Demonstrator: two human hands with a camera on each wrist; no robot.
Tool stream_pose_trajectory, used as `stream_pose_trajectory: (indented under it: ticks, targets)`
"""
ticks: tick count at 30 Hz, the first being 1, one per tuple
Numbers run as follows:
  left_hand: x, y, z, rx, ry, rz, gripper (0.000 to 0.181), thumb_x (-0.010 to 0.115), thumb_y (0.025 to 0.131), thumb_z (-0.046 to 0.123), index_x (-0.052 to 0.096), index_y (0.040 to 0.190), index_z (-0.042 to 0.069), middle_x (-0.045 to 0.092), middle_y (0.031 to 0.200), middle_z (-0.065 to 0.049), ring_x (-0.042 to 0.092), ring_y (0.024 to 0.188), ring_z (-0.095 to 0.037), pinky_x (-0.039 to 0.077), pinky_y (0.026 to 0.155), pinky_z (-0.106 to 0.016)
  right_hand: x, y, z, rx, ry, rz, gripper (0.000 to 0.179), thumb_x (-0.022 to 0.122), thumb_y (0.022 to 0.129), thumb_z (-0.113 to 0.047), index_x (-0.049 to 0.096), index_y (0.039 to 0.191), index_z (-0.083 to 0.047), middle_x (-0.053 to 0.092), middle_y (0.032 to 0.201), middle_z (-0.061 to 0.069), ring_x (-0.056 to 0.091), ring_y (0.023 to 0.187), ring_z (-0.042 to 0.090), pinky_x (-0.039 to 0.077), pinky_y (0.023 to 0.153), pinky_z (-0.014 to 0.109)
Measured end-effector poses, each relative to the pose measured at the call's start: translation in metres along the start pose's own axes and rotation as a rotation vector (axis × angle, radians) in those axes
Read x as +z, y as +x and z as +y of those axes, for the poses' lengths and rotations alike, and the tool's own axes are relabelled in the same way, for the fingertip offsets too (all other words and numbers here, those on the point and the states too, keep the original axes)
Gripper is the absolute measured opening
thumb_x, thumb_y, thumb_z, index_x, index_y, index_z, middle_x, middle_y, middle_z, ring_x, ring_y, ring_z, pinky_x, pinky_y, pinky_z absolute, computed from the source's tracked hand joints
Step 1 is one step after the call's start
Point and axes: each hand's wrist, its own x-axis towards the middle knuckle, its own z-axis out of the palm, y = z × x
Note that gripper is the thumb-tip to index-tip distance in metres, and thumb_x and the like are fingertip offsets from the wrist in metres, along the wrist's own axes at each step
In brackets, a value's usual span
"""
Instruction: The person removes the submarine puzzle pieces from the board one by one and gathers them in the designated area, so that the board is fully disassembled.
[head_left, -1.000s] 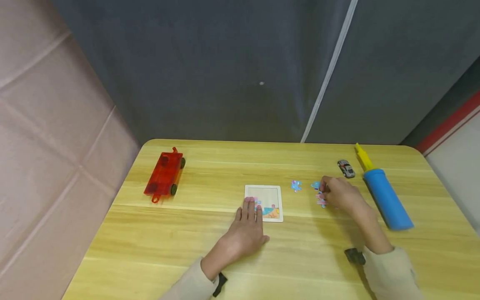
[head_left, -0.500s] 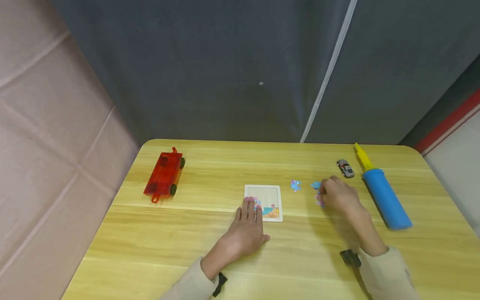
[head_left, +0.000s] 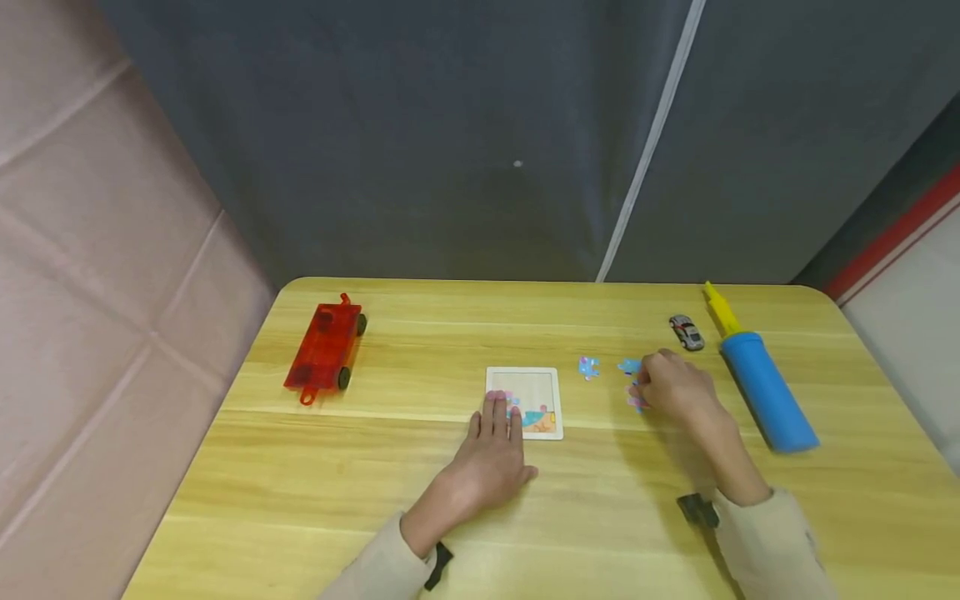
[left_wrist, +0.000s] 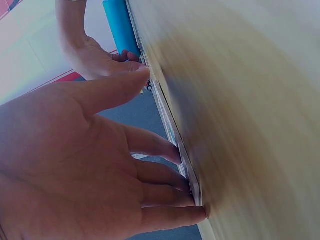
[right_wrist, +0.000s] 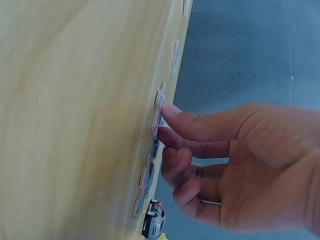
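My left hand (head_left: 491, 467) lies with straight fingers on the lower left of a square puzzle board (head_left: 534, 387), over a few fitted pieces at its bottom. In the left wrist view its fingertips (left_wrist: 187, 200) press at the board's thin edge. My right hand (head_left: 678, 390) is at the loose pieces to the right, fingers curled. Its thumb and index finger pinch a pink puzzle piece (right_wrist: 158, 112), low at the table; the fingers partly hide it from above. A blue puzzle piece (head_left: 628, 367) lies just beyond, and another blue-pink piece (head_left: 588, 367) lies nearer the board.
A small silver toy car (head_left: 686, 332) and a blue hand pump (head_left: 768, 392) with a yellow nozzle lie on the right. At the far left stands a red toy wagon (head_left: 327, 348) with black wheels. A dark curtain (head_left: 450, 150) hangs behind the wooden table (head_left: 420, 333).
My right hand has shifted slightly left and covers more of the pink piece. The left hand keeps its place on the board. The whole head view has drifted a little.
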Motion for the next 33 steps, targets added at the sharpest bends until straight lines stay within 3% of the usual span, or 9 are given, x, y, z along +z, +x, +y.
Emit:
stream_pose_trajectory:
  ticks: [3,6,10,12,17,24,31,33]
  targets:
    - [-0.001,-0.001,0.000,0.003,-0.010,0.000,0.083,0.060,0.112,0.045,0.030,0.169,-0.008,0.012,0.178,-0.035,0.010,0.169,-0.047,0.029,0.133,-0.057,-0.002,0.000,0.002,-0.014,0.025,0.008,0.020,0.068,0.105,-0.007,0.068,0.085,-0.004,0.061,0.093,0.015,0.052,0.074,0.025,0.042,0.063,0.039]
    - [-0.002,-0.001,-0.002,0.005,-0.030,-0.002,0.083,0.060,0.113,0.045,0.029,0.169,-0.009,0.011,0.178,-0.035,0.008,0.170,-0.047,0.028,0.133,-0.057,-0.008,0.000,0.005,-0.051,0.055,0.070,0.012,0.064,0.104,-0.003,0.073,0.098,0.001,0.068,0.100,0.020,0.059,0.079,0.028,0.048,0.064,0.041]
    - [-0.002,-0.002,-0.004,0.009,-0.058,-0.001,0.082,0.060,0.113,0.043,0.029,0.169,-0.009,0.010,0.178,-0.035,0.008,0.170,-0.047,0.028,0.133,-0.057,-0.018,-0.002,0.005,-0.105,0.097,0.165,0.017,0.059,0.107,-0.002,0.073,0.108,0.007,0.071,0.099,0.023,0.059,0.076,0.028,0.047,0.058,0.040]
    - [0.002,0.000,-0.006,0.015,-0.079,0.010,0.081,0.058,0.114,0.043,0.029,0.169,-0.009,0.010,0.179,-0.035,0.007,0.169,-0.047,0.028,0.133,-0.058,-0.021,-0.002,0.000,-0.125,0.117,0.153,0.017,0.060,0.110,-0.005,0.073,0.109,0.006,0.070,0.095,0.020,0.057,0.073,0.026,0.044,0.057,0.038]
    - [0.001,0.001,-0.007,0.016,-0.117,0.014,0.080,0.057,0.114,0.043,0.028,0.169,-0.008,0.009,0.179,-0.036,0.007,0.169,-0.047,0.027,0.133,-0.058,-0.020,0.004,-0.030,-0.177,0.129,0.063,0.016,0.067,0.110,-0.011,0.076,0.110,0.002,0.074,0.097,0.012,0.060,0.077,0.021,0.051,0.066,0.037]
    - [-0.010,-0.005,-0.009,-0.004,-0.084,0.023,0.080,0.059,0.114,0.043,0.032,0.169,-0.007,0.016,0.177,-0.037,0.015,0.168,-0.049,0.033,0.129,-0.063,-0.005,0.018,-0.089,-0.332,0.149,0.033,0.013,0.069,0.108,-0.010,0.079,0.107,0.000,0.078,0.102,0.012,0.068,0.083,0.020,0.059,0.075,0.038]
    - [0.045,0.022,-0.029,-0.022,-0.038,0.059,0.085,0.057,0.111,0.057,0.038,0.167,-0.006,0.020,0.174,-0.039,0.020,0.164,-0.056,0.035,0.115,-0.084,0.023,0.033,-0.133,-0.442,0.156,-0.074,0.011,0.071,0.107,-0.008,0.079,0.107,-0.001,0.077,0.101,0.009,0.067,0.083,0.018,0.059,0.075,0.033]
    - [0.043,0.020,-0.027,-0.033,-0.022,0.058,0.085,0.057,0.111,0.056,0.040,0.166,-0.006,0.022,0.174,-0.040,0.023,0.163,-0.056,0.037,0.113,-0.085,0.030,0.035,-0.139,-0.437,0.136,-0.099,0.008,0.073,0.106,-0.008,0.078,0.107,-0.002,0.076,0.100,0.007,0.066,0.083,0.017,0.059,0.075,0.033]
